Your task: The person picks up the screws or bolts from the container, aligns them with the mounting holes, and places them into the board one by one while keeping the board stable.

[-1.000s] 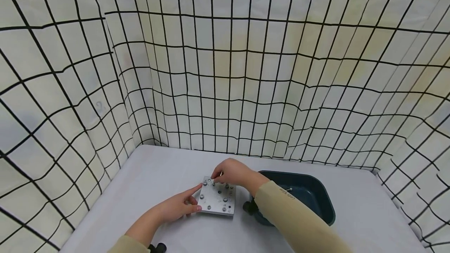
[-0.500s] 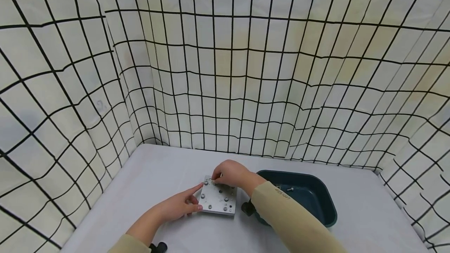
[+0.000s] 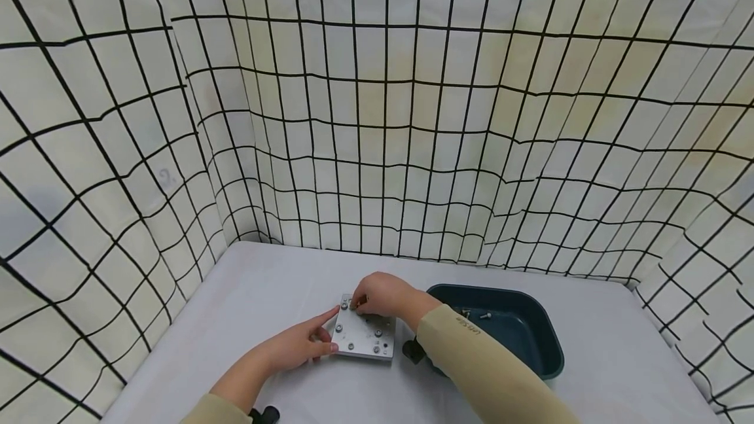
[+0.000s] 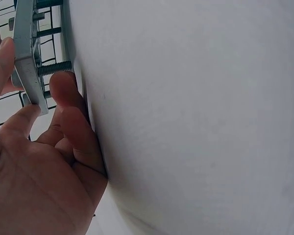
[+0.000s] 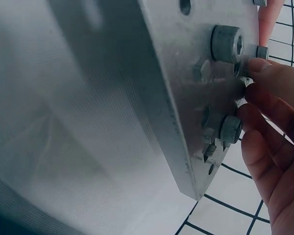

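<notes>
A silver metal plate (image 3: 356,337) with several socket head bolts and holes lies on the white table. My left hand (image 3: 294,347) grips the plate's left side, index finger at the far corner and thumb at the near one. In the left wrist view, other fingers tuck under the plate, beside threaded shanks (image 4: 56,67) that stick out below. My right hand (image 3: 384,294) reaches over the far part of the plate, its fingertips pinching a small bolt (image 5: 244,70) at the surface. The fingers mostly hide that bolt. Another socket head bolt (image 5: 228,44) stands close by in the right wrist view.
A dark teal tray (image 3: 550,345) stands to the right, partly behind the right sleeve (image 3: 477,358), with a few loose bolts (image 3: 485,315) in it. Black wire mesh (image 3: 385,162) over white sheeting walls the table's back and sides.
The right fingertips have moved slightly down and left, closer to the plate, covering the bolt that showed between them before. The left hand keeps its grip on the plate.
</notes>
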Demonstrator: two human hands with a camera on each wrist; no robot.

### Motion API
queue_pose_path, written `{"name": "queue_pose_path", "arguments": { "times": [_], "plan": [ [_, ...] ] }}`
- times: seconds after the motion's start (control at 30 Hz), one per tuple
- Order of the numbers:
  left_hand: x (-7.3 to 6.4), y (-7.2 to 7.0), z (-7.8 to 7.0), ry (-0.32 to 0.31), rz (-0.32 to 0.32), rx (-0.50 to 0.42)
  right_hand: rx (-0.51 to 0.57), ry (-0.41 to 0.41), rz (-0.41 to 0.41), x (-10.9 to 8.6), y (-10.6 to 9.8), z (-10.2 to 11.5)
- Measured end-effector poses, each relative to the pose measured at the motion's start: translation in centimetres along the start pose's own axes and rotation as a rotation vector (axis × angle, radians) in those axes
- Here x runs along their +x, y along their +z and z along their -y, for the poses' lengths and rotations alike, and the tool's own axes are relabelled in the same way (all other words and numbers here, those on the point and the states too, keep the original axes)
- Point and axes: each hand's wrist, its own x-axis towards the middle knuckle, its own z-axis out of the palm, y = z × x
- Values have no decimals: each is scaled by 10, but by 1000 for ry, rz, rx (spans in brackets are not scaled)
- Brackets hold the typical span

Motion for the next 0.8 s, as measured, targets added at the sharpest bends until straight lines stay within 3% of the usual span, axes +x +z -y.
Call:
{"name": "queue_pose_path", "arguments": {
  "times": [0.13,0.47,0.8],
  "plan": [
    [-1,0,-2,-2,-6,8,2,-13,1,0,-1,-1],
    [2,1,-3,-12,-4,15,145,-1,-34,-16,-21,-12],
    [4,2,0,-37,-20,16,173,-7,-82,-55,-34,-53]
  ]
}}
